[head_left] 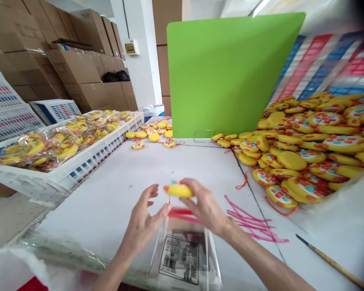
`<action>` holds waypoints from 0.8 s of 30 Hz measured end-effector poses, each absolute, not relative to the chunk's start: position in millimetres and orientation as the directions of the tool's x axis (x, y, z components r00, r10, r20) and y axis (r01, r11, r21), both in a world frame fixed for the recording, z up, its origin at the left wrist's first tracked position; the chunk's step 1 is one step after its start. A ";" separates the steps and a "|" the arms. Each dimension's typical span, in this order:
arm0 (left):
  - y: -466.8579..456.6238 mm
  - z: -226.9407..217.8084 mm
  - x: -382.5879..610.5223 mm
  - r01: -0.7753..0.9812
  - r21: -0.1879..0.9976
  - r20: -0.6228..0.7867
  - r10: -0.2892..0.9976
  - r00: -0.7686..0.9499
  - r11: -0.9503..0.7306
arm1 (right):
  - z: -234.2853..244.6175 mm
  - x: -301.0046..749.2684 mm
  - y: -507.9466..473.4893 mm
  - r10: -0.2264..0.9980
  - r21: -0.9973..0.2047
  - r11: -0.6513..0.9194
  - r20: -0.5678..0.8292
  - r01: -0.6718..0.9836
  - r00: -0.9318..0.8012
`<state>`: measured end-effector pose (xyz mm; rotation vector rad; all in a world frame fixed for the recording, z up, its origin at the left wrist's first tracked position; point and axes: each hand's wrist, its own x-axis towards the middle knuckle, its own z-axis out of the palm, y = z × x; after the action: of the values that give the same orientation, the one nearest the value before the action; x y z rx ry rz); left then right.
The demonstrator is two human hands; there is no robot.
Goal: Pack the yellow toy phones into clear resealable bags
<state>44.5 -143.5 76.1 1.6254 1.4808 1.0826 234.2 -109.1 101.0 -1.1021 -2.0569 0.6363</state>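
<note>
Head view: the right hand (204,206) is clenched on a yellow disc (178,190), with the fingers closed over its right end. The disc is held roughly edge-on above a white table (94,194), over the mouth of a clear bag (185,254) that lies at the near edge. A red cord (169,201) hangs from the underside of the disc. The left hand (141,228) is released, its fingers spread and curved just beside the disc, with no visible contact.

Handling assessment: the disc appears light, as one hand supports it without visible strain. Its stiffness cannot be judged from this view. The raised coloured dots look like the most vulnerable surface, so the plain rim appears the better place to take hold. The cord is thin and loose and may snag. The bag looks thin and slippery; its printed label (178,258) faces up.

Other items: loose pink cords (248,222) lie on the table to the right of the bag. A heap of similar discs (309,149) lies beyond them, in front of a green board (230,72). A paintbrush (330,262) lies at the lower right. A white crate (63,161) of bagged discs stands at the left, with cartons (79,60) behind it.
</note>
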 end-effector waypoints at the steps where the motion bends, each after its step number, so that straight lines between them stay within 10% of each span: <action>1: -150.1 69.0 47.8 0.504 0.849 0.212 0.976 -0.048 -0.160 | 102.3 237.2 -98.6 0.894 -0.756 0.445 0.344 0.480 -0.288; 6: -178.9 16.1 81.4 0.697 0.593 0.265 0.915 0.304 -0.403 | 95.3 253.9 -84.4 0.974 -0.945 0.192 0.149 0.264 -0.173; 14: -168.9 -9.6 96.7 0.811 0.364 0.234 0.887 0.397 -0.459 | 55.9 256.3 -145.3 0.984 -0.933 0.134 0.087 0.334 -0.152; 24: -176.9 -8.4 93.0 0.718 0.588 0.201 0.926 0.318 -0.374 | 49.9 273.9 -155.5 0.966 -0.976 -0.217 -0.219 0.033 -0.136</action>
<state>93.0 -176.9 -8.4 2.1989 1.4602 0.7292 273.9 -155.5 49.9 -1.3154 -1.2131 1.4690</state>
